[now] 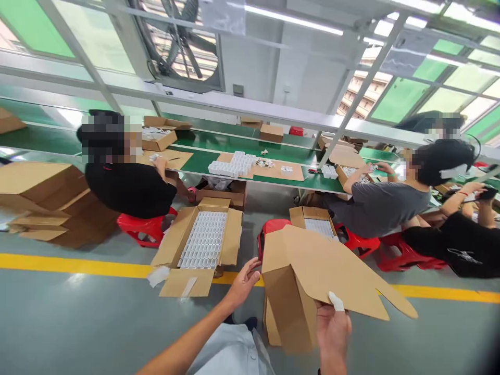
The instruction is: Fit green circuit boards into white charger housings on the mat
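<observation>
A brown cardboard box (308, 276) with loose flaps is held up in front of me. My right hand (332, 328) grips its lower edge, thumb with a white bandage pressed on a flap. My left hand (244, 284) is just left of the box with fingers spread, touching or almost touching its side. On the floor to the left stands an open carton (203, 242) filled with rows of small white parts. A second open carton (316, 224) with white parts stands behind the held box.
Three people sit on red stools (142, 226) at a green conveyor line (273, 156) with white parts and cardboard sheets. Flattened cartons (42, 200) are stacked at the left. A yellow line (70, 265) crosses the grey floor.
</observation>
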{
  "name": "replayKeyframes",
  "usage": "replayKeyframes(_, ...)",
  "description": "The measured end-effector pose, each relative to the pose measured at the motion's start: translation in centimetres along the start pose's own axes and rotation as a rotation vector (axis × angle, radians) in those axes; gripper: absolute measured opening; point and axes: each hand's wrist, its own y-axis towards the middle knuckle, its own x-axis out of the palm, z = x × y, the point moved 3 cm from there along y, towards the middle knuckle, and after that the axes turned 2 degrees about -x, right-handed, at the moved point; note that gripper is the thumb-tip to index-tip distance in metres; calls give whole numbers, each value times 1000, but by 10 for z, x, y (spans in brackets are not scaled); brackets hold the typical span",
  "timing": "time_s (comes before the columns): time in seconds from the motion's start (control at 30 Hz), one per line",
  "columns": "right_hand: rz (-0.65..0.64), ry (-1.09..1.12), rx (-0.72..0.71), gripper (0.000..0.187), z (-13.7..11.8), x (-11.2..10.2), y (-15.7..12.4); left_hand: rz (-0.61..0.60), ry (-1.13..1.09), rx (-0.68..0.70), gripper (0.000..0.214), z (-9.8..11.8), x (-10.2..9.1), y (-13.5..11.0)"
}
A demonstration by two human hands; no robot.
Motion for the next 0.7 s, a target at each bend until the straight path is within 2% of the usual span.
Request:
replayKeyframes(0.1, -58, 38, -81, 75, -4, 40, -11, 52, 97, 193, 127, 4, 14, -9)
replayKeyframes(0.2, -117, -62, -173, 73, 9, 72, -29, 109, 327, 358, 143, -11, 37, -17)
replayKeyframes(0.3, -217, -209, -294, 74, 32, 93, -48, 261, 477, 403, 144, -21, 49, -3)
replayKeyframes(0.4, -313, -300, -393, 71, 51, 101, -65, 437, 471, 343, 138, -12, 33, 23)
replayKeyframes(0.5, -357, -340, -461, 68, 55, 100, -76, 506, 415, 353, 137, 10, 1, 40)
replayKeyframes(0.6, -388, -402, -556, 66, 38, 99, -74, 480, 362, 462, 130, 35, -26, 37)
replayKeyframes(0.7, -427, -455, -644, 72, 3, 107, -51, 355, 249, 484, 120, 57, -38, 26)
